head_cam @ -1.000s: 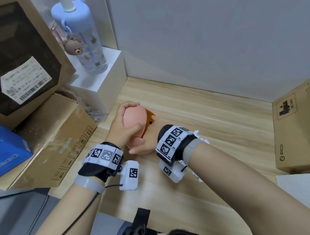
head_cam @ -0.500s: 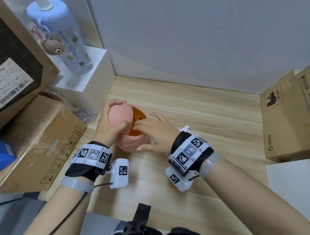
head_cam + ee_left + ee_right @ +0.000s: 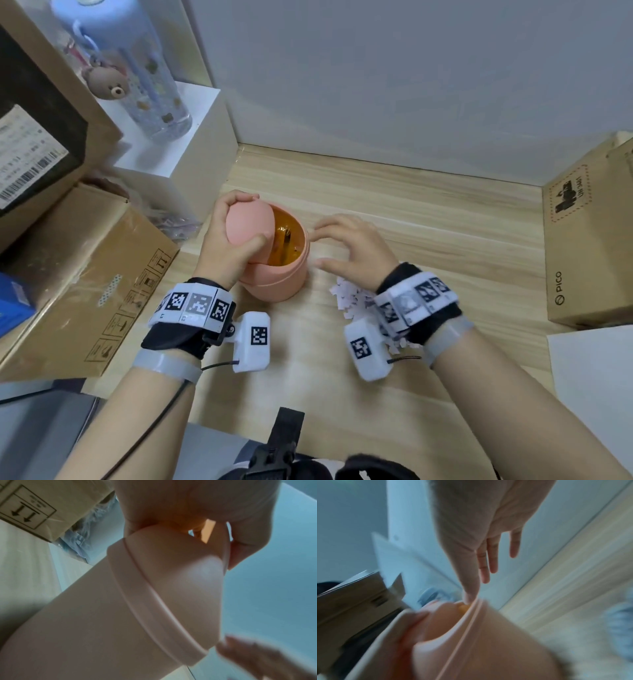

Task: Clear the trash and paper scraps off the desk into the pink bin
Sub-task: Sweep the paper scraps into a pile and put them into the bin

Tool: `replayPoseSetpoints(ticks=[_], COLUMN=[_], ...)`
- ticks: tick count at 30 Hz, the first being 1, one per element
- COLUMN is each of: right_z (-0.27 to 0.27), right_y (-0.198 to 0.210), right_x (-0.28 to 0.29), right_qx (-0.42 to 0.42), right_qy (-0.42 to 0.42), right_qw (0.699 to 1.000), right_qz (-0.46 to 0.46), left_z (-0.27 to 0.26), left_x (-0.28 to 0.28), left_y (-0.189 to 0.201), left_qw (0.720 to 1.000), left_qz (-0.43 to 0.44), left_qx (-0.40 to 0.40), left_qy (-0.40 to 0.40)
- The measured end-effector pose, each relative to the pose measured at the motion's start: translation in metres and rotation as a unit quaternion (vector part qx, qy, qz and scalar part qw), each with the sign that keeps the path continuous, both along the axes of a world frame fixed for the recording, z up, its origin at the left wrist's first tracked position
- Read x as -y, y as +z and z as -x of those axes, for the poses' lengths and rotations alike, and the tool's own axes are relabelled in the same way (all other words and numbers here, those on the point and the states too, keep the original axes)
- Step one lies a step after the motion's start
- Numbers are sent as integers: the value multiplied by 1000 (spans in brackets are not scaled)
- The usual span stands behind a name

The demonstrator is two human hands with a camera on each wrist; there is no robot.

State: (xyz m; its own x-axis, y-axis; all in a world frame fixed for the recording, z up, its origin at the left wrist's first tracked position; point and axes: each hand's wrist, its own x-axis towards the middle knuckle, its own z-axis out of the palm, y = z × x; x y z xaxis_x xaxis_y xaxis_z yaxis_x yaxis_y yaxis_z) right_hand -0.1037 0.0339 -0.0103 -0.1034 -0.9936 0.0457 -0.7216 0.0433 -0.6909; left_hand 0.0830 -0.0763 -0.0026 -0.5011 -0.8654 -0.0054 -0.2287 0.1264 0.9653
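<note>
Nearest me, just this side of the pink bin [image 3: 274, 270] and under my right wrist, lies a heap of white paper scraps [image 3: 349, 301] on the wooden surface [image 3: 428, 240]. That heap is what remains to clear, as far as I can see, so I judge the task part done: the bin is open and ready, the scraps are not yet in it.

My right hand [image 3: 356, 250] hovers just right of the bin's mouth, fingers [image 3: 329, 224] relaxed and spread, holding nothing. The right wrist view shows them straight and empty too. The next move, I think, calls for this hand to drop back toward me onto the heap, pinch up a bunch of scraps without scattering the light bits, and carry them over the rim.

My left hand [image 3: 229, 246] is on the bin's left side, fingers curled round the domed lid [image 3: 250, 222], thumb across its front, holding it tipped back so the mouth stays open. It should hold there until the scraps go in.

The bin is a small round tub, smooth matte pink, with a band below the rim; its inside glows orange and something dark lies in it, too small to name.

Beyond the bin the surface runs to the grey wall.
</note>
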Motion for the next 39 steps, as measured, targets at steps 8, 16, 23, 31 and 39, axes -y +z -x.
replayPoseSetpoints(ticks=[8, 16, 23, 31, 39], right_z=[52, 40, 50, 34, -18], right_y=[-56, -77, -63, 46, 67], right_x=[-68, -77, -71, -29, 47], right_qx=[-141, -179, -77, 77, 33], right_qy=[17, -28, -137, -112, -28], right_qw=[911, 933, 953, 974, 968], right_qz=[-387, -311, -258, -180, -246], left_z=[19, 22, 22, 21, 20], left_x=[-3, -4, -5, -3, -3], left_y=[-3, -2, 1, 1, 3], left_qw=[1000, 1000, 1000, 1000, 999], left_qz=[-15, -12, -11, -10, -24], left_qx=[-25, -16, -21, -17, -21], left_qy=[2, 0, -3, -5, -12])
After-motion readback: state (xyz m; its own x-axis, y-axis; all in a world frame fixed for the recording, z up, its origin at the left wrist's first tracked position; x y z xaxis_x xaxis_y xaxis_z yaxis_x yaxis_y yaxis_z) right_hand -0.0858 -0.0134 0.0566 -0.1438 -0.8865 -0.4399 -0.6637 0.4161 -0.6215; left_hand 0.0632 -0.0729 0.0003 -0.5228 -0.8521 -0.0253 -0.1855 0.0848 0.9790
